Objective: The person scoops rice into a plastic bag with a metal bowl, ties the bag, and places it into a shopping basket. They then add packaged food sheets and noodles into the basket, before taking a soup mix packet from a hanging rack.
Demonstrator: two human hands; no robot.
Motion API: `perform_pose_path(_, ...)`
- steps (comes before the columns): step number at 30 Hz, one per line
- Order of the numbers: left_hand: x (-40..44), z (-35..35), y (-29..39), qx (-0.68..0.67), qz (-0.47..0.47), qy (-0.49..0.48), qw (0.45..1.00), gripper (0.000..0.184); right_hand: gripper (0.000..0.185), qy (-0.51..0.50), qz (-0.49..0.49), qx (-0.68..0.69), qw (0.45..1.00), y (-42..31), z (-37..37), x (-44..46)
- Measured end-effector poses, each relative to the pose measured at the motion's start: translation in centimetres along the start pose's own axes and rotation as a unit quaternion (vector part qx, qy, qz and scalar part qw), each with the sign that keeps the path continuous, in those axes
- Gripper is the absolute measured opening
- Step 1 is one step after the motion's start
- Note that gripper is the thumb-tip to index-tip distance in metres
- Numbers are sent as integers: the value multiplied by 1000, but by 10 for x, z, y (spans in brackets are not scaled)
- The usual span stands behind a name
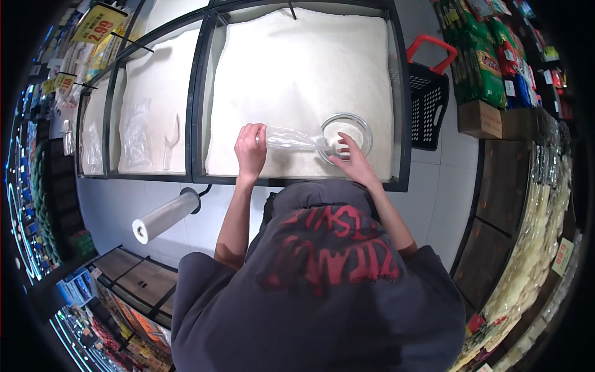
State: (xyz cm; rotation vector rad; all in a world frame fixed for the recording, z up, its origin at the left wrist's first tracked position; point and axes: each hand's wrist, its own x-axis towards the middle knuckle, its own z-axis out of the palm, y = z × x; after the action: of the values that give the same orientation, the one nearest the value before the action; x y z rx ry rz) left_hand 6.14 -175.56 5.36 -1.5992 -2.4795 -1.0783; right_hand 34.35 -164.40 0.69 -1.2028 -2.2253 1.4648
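My left hand [250,150] is closed on one end of a clear plastic bag [291,139], which stretches flat to the right. The bag's other end reaches the rim of a round metal bowl [367,126] with white powder or fine grain inside. Over the bowl's near side is my right hand [354,162], its fingers apart and curved close to the bag's end. Whether its fingertips touch the bag is hard to make out. The bowl rests on a large bin of white powder or fine grain [279,74].
Black frames [197,93] divide the bins. A clear scoop [169,146] and plastic bags [136,130] lie in the left bin. A bag roll [164,217] juts out at front left. A black basket [427,105] with a red handle stands right, near stocked shelves.
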Motion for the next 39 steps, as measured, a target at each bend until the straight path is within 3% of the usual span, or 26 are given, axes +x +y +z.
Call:
perform_pose_path(2, 0, -1, 9, -20, -3, 2, 1000, 9, 80, 32, 11, 150, 988, -26, 12, 11)
perform_pose_path(5, -4, -4, 18, -43, -18, -7, 999, 8, 78, 60, 29, 197, 978, -45, 15, 32)
perform_pose_path(6, -7, -4, 17, -48, -27, -20, 998, 9, 65, 77, -7, 174, 982, -39, 16, 42)
perform_pose_path(8, -12, -11, 17, -52, -39, -28, 997, 11, 58, 51, -11, 163, 985, -21, 16, 58)
perform_pose_path(10, -14, -23, 24, -42, -37, -72, 996, 29, 44, 21, 18, 191, 981, -33, 10, 60)
perform_pose_path(11, -14, -29, 26, -43, -42, -69, 996, 29, 44, 17, 17, 188, 982, -48, 6, 57)
perform_pose_path(13, -15, -38, 25, -44, 21, -107, 993, 51, 38, 34, -28, 191, 981, -65, 3, 52)
perform_pose_path(17, -17, -49, 19, -11, 23, -174, 984, 53, 31, 18, -71, 281, 957, -64, 5, 52)
perform_pose_path(20, -17, -57, 22, -30, 47, -169, 984, 44, 28, 43, -68, 285, 955, -64, 5, 53)
perform_pose_path(22, -17, -57, 20, -41, 41, -172, 983, 30, 27, 49, 16, 335, 941, -69, 1, 53)
perform_pose_path(25, -13, -62, 17, -68, 67, -120, 988, 17, 27, 67, 44, 368, 926, -87, -11, 50)
perform_pose_path(29, 5, -77, 27, -111, 36, -55, 992, 8, 38, 115, -9, 389, 914, -104, -25, 50)
perform_pose_path(31, 15, -94, 33, -285, -133, -119, 942, 16, 50, 118, -37, 455, 882, -96, -24, 54)
perform_pose_path(32, 12, -84, 15, -372, -135, -102, 913, 23, 62, 116, -18, 422, 899, -88, -23, 55)
perform_pose_path(33, 17, -89, 16, -372, -132, -100, 913, 23, 62, 117, -21, 422, 899, -79, -17, 56)
perform_pose_path(35, 27, -102, 21, -511, -163, -84, 840, 25, 74, 103, 54, 300, 947, -60, -2, 58)
perform_pose_path(37, 31, -108, 15, -523, -142, -95, 835, 25, 87, 30, 110, 316, 942, -35, 19, 61)
perform_pose_path(39, 34, -116, 17, -620, -170, -77, 762, 24, 92, -57, 160, 366, 915, -20, 39, 63)
